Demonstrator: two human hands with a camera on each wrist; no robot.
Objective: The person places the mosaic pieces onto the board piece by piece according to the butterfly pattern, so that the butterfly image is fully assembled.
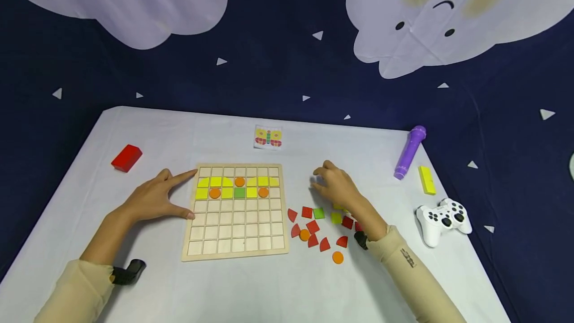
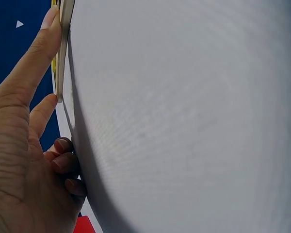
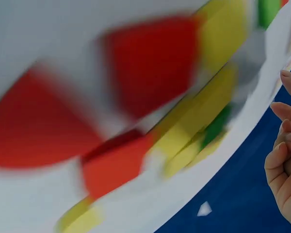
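My left hand (image 1: 150,198) lies at the left side of a wooden grid board (image 1: 235,257), thumb and index finger spread and touching its edge. Its other fingers curl under in the left wrist view. Yellow tiles (image 1: 215,182), orange discs (image 1: 215,193) and a green square (image 1: 239,193) fill cells in the board's upper rows. To the right of the board, my right hand (image 1: 336,183) hovers over the table, thumb and index finger apart, with nothing visible between them. Below it lie loose red tiles (image 1: 312,226), a green tile (image 1: 318,213) and orange discs (image 1: 338,257).
A butterfly picture card (image 1: 268,137) lies behind the board. At far left is a red block (image 1: 127,158). Along the right edge of the white table (image 1: 215,293) are a purple microphone (image 1: 410,152), a yellow block (image 1: 427,180) and a white game controller (image 1: 443,221).
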